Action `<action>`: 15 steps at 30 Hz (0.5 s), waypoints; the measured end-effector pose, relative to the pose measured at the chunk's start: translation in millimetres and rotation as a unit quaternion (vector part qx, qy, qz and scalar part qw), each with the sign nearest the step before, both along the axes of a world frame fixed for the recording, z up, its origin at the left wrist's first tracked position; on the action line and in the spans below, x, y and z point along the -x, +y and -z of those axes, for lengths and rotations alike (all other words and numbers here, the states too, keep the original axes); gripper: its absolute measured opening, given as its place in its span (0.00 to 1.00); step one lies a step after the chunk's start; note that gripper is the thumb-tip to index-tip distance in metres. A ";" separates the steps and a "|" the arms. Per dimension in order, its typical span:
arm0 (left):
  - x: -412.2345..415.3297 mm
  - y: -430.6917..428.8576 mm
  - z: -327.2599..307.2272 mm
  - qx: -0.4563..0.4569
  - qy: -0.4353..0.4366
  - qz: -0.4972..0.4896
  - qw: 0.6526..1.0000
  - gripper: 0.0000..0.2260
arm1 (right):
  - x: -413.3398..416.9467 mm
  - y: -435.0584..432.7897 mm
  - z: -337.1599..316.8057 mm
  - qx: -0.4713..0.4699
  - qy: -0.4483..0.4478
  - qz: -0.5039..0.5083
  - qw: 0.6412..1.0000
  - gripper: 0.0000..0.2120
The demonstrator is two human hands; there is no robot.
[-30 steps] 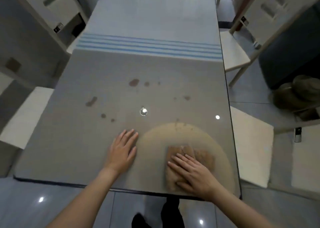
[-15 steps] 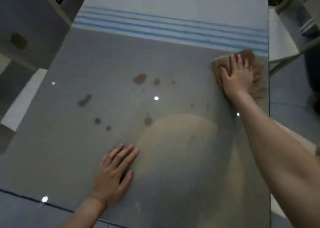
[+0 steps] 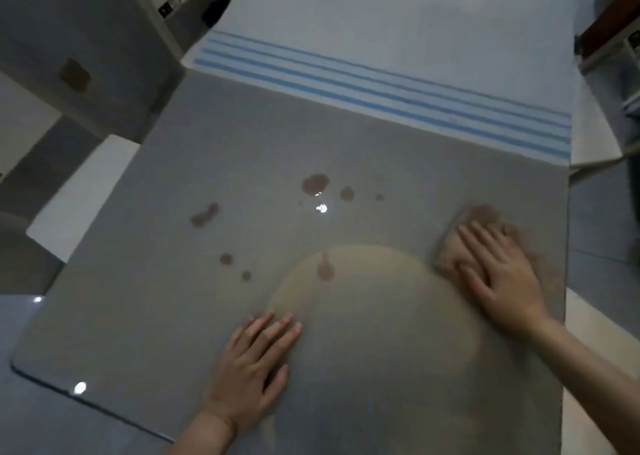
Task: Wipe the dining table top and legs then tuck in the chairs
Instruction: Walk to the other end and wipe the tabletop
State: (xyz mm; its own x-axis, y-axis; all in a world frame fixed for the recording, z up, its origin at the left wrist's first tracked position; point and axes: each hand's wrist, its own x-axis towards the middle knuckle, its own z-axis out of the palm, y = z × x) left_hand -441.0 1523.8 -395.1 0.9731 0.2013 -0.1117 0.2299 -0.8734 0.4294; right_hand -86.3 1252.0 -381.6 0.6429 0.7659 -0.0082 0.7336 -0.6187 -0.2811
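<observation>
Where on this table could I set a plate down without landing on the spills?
Bare: the near-left corner of the table, left of the left hand; the band between the striped cloth and the brown spills; the stretch between both hands. Crowded: the spill-dotted middle, and the right edge, where the right hand presses the rag.

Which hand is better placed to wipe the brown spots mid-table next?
Right. The right hand presses the cloth flat on the table, just right of the spots; the left hand rests flat, holding nothing.
</observation>
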 end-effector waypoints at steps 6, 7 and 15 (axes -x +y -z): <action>1.2 2.1 1.3 -0.008 -0.016 0.007 1.000 0.23 | -49.9 186.5 3.8 0.000 0.032 0.241 0.970 0.33; 0.7 2.9 1.3 -0.009 -0.016 0.007 1.000 0.24 | -14.8 208.0 8.8 0.002 0.007 0.167 0.986 0.31; -0.9 2.1 0.7 -0.008 -0.028 0.013 0.999 0.29 | 84.1 52.3 -8.6 0.067 0.022 -0.244 0.967 0.26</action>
State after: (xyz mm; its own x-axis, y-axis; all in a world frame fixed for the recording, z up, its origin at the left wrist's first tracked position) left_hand -440.1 1525.9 -395.8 0.9827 0.1773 -0.0532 0.1829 -0.8852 0.4277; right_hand -170.4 1304.3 -373.0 0.2021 0.9681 -0.1479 0.9369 -0.2351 -0.2589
